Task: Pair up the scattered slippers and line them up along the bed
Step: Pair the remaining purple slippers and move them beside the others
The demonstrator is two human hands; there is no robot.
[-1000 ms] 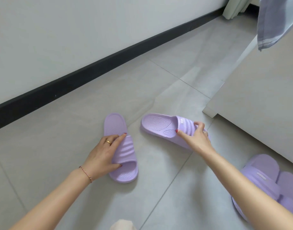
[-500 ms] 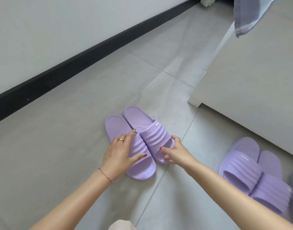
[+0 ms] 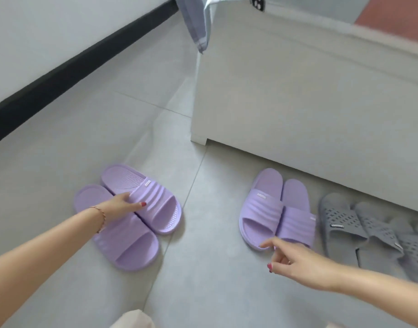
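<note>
Two lilac slippers, one (image 3: 130, 242) nearer me and one (image 3: 153, 200) beyond it, lie side by side on the floor tiles left of the bed's corner. My left hand (image 3: 119, 207) lies between their straps, thumb on the far one's strap and fingers curled around its inner edge. A second lilac pair (image 3: 274, 216) stands toes toward me beside the white bed base (image 3: 298, 102). My right hand (image 3: 298, 261) hovers just in front of that pair's toes, fingers loosely apart and holding nothing. A grey perforated pair (image 3: 359, 228) sits to the right of it, blurred.
A grey-blue cloth (image 3: 196, 22) hangs off the bed's corner. The white wall with a black baseboard (image 3: 73, 65) runs along the left. Grey floor tiles (image 3: 203, 280) stretch between the two lilac pairs and toward me.
My right hand has let go of the far slipper and moved right toward the second lilac pair. The two left slippers now lie together. The view has swung right, showing the grey pair.
</note>
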